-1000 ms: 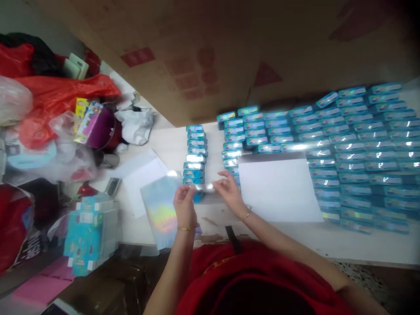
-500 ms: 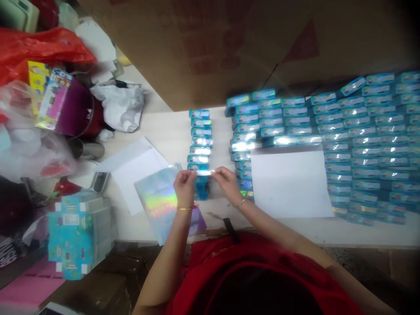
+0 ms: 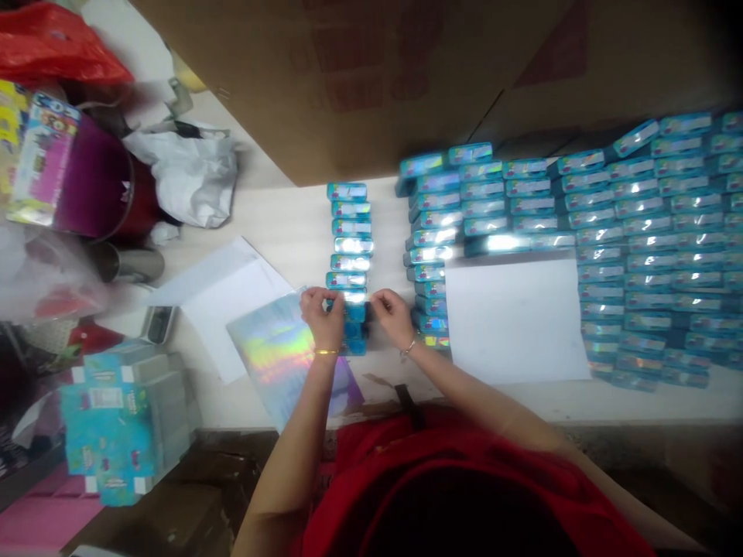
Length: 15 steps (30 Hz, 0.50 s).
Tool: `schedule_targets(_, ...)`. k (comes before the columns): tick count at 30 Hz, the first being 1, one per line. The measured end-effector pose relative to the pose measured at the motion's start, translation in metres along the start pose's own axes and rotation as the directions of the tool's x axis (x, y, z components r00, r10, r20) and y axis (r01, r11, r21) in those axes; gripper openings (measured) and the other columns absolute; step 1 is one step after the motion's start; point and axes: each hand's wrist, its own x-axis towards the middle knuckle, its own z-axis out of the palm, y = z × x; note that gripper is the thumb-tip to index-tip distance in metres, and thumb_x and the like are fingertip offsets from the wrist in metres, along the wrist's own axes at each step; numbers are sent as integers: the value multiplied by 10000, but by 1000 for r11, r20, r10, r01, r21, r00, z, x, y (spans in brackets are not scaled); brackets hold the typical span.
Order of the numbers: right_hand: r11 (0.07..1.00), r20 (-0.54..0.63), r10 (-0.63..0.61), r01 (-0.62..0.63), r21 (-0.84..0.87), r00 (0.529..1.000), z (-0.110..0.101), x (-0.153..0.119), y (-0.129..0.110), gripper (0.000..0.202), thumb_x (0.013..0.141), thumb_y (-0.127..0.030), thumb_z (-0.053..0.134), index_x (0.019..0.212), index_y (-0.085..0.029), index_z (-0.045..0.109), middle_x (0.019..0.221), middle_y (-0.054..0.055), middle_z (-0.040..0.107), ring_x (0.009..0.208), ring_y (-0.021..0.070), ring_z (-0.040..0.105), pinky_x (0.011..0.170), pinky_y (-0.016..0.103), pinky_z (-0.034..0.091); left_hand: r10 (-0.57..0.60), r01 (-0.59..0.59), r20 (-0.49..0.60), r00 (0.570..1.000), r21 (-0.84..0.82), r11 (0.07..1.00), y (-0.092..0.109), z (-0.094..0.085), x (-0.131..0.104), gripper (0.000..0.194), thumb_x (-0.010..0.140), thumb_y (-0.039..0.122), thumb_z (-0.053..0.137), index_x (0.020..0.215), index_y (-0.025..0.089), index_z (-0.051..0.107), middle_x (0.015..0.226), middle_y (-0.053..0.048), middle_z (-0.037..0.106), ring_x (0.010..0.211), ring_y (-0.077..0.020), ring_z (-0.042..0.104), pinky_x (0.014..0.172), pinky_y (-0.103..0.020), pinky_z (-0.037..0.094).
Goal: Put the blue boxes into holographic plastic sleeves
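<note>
A shiny silver sticker strip [image 3: 355, 296] lies level across the near part of a column of small blue boxes [image 3: 348, 263]. At its left end, my left hand [image 3: 323, 319] is closed in a pinch. Thumb and finger of my right hand [image 3: 395, 319] are pinched together at the right end; blur hides how firmly they hold it. Directly beneath the strip is a blue box [image 3: 354, 312], partly covered by it. Boxes farther up the column carry similar shiny strips on top. A rainbow-sheened sticker sheet [image 3: 272, 340] lies partly under my left wrist.
Many blue boxes [image 3: 650, 244] stand in rows on the right, with a white sheet [image 3: 516, 321] over some. A large cardboard carton [image 3: 371, 85] borders the back. Left are white papers [image 3: 214, 302], a crumpled white bag [image 3: 197, 174], a purple bin [image 3: 101, 182] and flattened blue cartons [image 3: 116, 422].
The strip and both hands have come down slightly to the left, onto the box in the column. The view has shifted a little to the right.
</note>
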Motion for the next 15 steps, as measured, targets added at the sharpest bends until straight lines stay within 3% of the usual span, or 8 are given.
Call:
schedule_targets(3, 996, -2, 83, -83, 42, 997, 3, 2, 7, 260, 831, -441, 539, 723, -205, 549, 642, -22, 494, 604, 134, 455, 612, 274, 411, -65, 65, -1, 998, 0, 998, -3, 1, 0, 151, 698, 264, 704, 747, 202, 576, 901, -12, 525, 958, -195, 518, 953, -385, 387)
schedule_targets(5, 992, -53, 122, -120, 44, 991, 4, -2, 9, 231, 822, -419, 554, 877, -199, 597, 686, -18, 500, 616, 139, 470, 627, 283, 433, -172, 172, 11, 985, -43, 984, -6, 0, 1, 353, 647, 290, 751, 930, 210, 556, 957, -14, 521, 927, -186, 527, 906, -377, 420)
schedule_targets(7, 997, -86, 69, -71, -15, 994, 4, -11, 8, 334, 863, -372, 513, 1145, -207, 580, 811, 12, 526, 702, 156, 510, 699, 304, 461, -283, 288, 68, 957, -95, 953, -11, -1, 5, 638, 602, 323, 787, 1150, 223, 477, 1056, -36, 514, 936, -186, 536, 869, -366, 447)
schedule_targets(9, 993, -17, -35, 33, -117, 999, 5, -21, 6, 430, 920, -294, 416, 1342, -244, 483, 949, 47, 522, 840, 175, 534, 790, 320, 468, -351, 371, 161, 923, -120, 921, -16, -2, 9, 774, 601, 361, 789, 1267, 238, 414, 1161, -68, 496, 1017, -206, 531, 875, -364, 458)
schedule_targets(11, 969, 99, -81, 102, -226, 992, 7, -26, 7, 500, 937, -201, 333, 1427, -272, 399, 1014, 67, 504, 924, 188, 527, 827, 325, 467, -382, 419, 244, 891, -121, 900, -22, -2, 12, 759, 618, 396, 776, 1278, 246, 432, 1228, -88, 482, 1104, -232, 509, 900, -370, 459)
schedule_targets(13, 924, 207, -59, 131, -359, 977, 11, -26, 9, 578, 907, -120, 321, 1467, -262, 337, 1032, 85, 508, 943, 207, 518, 818, 336, 470, -387, 434, 290, 875, -118, 893, -28, -2, 15, 702, 637, 423, 757, 1252, 241, 472, 1242, -98, 490, 1151, -250, 497, 930, -387, 453)
schedule_targets(15, 852, 303, 24, 139, -504, 953, 12, -23, 8, 648, 848, -61, 367, 1477, -210, 320, 1069, 115, 533, 951, 237, 517, 806, 359, 466, -347, 391, 296, 890, -102, 915, -33, -5, 17, 676, 651, 441, 741, 1240, 220, 492, 1238, -114, 506, 1169, -264, 498, 971, -420, 430)
